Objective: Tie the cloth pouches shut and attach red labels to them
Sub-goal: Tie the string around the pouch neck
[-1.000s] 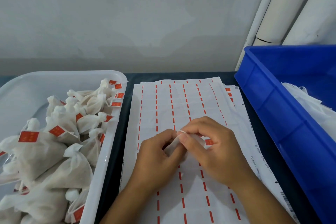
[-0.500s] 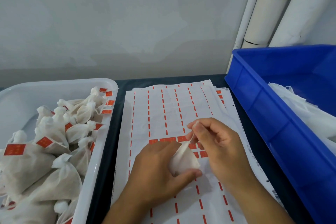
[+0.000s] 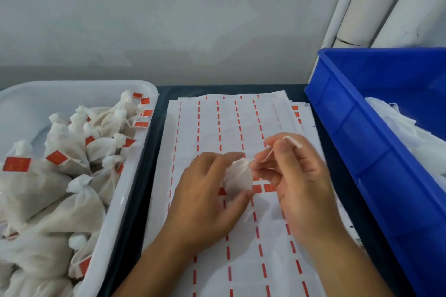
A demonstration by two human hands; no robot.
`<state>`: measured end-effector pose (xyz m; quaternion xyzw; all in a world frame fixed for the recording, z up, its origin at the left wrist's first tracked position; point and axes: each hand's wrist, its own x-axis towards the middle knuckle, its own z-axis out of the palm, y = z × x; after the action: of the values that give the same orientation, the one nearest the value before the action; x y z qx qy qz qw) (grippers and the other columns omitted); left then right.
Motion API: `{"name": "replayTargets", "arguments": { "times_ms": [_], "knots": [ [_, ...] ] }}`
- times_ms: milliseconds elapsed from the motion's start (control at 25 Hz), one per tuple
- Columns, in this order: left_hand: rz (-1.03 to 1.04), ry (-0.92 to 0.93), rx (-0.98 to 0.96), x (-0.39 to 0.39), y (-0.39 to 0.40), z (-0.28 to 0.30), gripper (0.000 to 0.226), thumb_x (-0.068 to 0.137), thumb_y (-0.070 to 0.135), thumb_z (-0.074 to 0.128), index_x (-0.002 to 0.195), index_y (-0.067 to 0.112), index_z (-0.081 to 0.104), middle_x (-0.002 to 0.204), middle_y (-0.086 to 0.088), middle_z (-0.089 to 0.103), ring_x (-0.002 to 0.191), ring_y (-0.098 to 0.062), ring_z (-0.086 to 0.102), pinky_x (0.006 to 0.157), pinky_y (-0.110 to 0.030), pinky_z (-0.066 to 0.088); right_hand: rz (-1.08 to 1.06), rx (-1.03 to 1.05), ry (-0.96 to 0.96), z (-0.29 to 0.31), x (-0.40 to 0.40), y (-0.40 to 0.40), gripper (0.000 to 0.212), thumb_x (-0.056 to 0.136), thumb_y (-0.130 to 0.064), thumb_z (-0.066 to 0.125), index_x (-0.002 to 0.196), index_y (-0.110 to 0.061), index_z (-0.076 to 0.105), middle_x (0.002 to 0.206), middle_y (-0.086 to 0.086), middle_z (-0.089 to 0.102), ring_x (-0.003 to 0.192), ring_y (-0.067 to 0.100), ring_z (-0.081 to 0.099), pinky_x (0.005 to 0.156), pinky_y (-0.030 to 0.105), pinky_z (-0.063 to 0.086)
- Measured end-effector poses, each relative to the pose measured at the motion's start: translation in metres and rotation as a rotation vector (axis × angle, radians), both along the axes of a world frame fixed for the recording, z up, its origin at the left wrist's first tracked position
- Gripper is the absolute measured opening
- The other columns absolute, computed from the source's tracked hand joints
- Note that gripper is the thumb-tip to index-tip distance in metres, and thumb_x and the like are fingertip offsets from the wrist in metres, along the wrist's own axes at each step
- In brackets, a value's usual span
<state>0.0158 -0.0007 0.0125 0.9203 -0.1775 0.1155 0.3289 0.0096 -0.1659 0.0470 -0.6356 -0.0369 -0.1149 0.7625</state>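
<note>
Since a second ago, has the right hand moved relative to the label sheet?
Yes. The right hand, pinching the string, has pulled right and away from the pouch, toward the blue bin across the label sheet.

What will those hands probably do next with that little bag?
Probably pull the drawstring tighter. The left hand grips the pouch, the right hand pinches its string away from the gathered neck, and no red label is visible on it yet.
</note>
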Motion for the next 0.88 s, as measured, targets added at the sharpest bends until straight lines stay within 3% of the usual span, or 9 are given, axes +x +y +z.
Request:
{"name": "replayTargets", "arguments": {
  "times_ms": [80,120,160,240,360,440,600,720,880],
  "knots": [
    [-0.006,-0.175,-0.152,0.001,-0.002,-0.001,0.035,0.087,0.053,0.066,0.115,0.035,0.057,0.105,0.021,0.057,0.098,-0.003,0.058,0.083,-0.014,0.044,0.024,0.004,0.002,-0.007,0.001,-0.003,0.023,0.096,-0.047,0.059,0.096,-0.027,0.072,0.084,0.013,0.073,0.082,0.028,0.073,0.078,0.036,0.062],
    [0.01,-0.163,-0.219,-0.004,-0.003,0.0,0.025,0.088,0.054,0.064,0.103,0.035,0.059,0.093,0.021,0.059,0.086,-0.003,0.06,0.074,-0.011,0.043,0.042,0.024,0.005,-0.007,0.0,0.0,0.024,0.093,-0.047,0.06,0.096,-0.026,0.073,0.082,0.013,0.073,0.081,0.026,0.073,0.077,0.034,0.061],
    [0.005,-0.078,-0.313,-0.005,-0.008,0.003,0.024,0.09,0.056,0.06,0.091,0.032,0.061,0.08,0.016,0.061,0.074,-0.003,0.061,0.066,-0.01,0.042,0.037,0.038,-0.005,-0.006,0.0,-0.003,0.025,0.092,-0.047,0.062,0.095,-0.025,0.074,0.081,0.013,0.073,0.08,0.024,0.073,0.075,0.031,0.06],
    [-0.005,0.296,-0.456,-0.006,-0.008,0.012,0.05,0.099,0.063,0.048,0.077,0.024,0.07,0.065,0.007,0.067,0.059,-0.003,0.061,0.06,-0.017,0.046,0.032,0.034,-0.028,-0.005,-0.002,0.002,0.027,0.091,-0.05,0.065,0.095,-0.025,0.074,0.08,0.013,0.073,0.078,0.023,0.074,0.073,0.028,0.06],
    [-0.085,0.703,-0.6,-0.004,-0.009,0.016,0.063,0.098,0.062,0.03,0.09,0.023,0.079,0.083,0.001,0.078,0.072,-0.011,0.072,0.067,-0.024,0.055,0.081,-0.04,-0.061,-0.001,-0.005,0.002,0.022,0.095,-0.042,0.058,0.094,-0.027,0.074,0.083,0.011,0.074,0.079,0.024,0.074,0.073,0.027,0.06],
    [-0.071,0.798,-0.694,-0.002,-0.009,0.012,0.061,0.105,0.057,0.027,0.104,0.023,0.078,0.1,-0.001,0.079,0.089,-0.02,0.075,0.077,-0.03,0.058,0.136,-0.104,-0.081,0.0,-0.007,0.006,0.021,0.097,-0.036,0.057,0.094,-0.024,0.074,0.082,0.007,0.075,0.079,0.021,0.074,0.072,0.024,0.059],
    [-0.089,0.997,-1.115,-0.001,-0.011,0.011,0.053,0.109,0.041,0.034,0.104,0.015,0.079,0.109,-0.014,0.076,0.108,-0.026,0.072,0.092,-0.037,0.057,0.218,-0.169,-0.075,-0.004,-0.014,0.012,0.018,0.094,-0.036,0.061,0.094,-0.027,0.076,0.077,0.003,0.076,0.075,0.016,0.075,0.071,0.02,0.059],
    [-0.09,1.087,-1.362,0.009,-0.003,0.019,0.043,0.097,0.032,0.046,0.108,0.004,0.077,0.108,-0.018,0.07,0.097,-0.027,0.066,0.1,-0.043,0.045,0.25,-0.267,-0.022,-0.006,-0.01,0.014,0.018,0.091,-0.04,0.062,0.09,-0.029,0.076,0.075,0.001,0.075,0.072,0.014,0.074,0.072,0.017,0.056],
    [-0.026,1.066,-1.442,0.016,0.005,0.03,0.032,0.092,0.028,0.046,0.091,0.008,0.071,0.109,-0.014,0.072,0.088,-0.024,0.069,0.085,-0.041,0.048,0.272,-0.301,0.055,-0.011,-0.003,0.009,0.018,0.094,-0.038,0.064,0.089,-0.025,0.075,0.072,0.005,0.07,0.065,0.014,0.067,0.065,0.024,0.056]
  ]
}}
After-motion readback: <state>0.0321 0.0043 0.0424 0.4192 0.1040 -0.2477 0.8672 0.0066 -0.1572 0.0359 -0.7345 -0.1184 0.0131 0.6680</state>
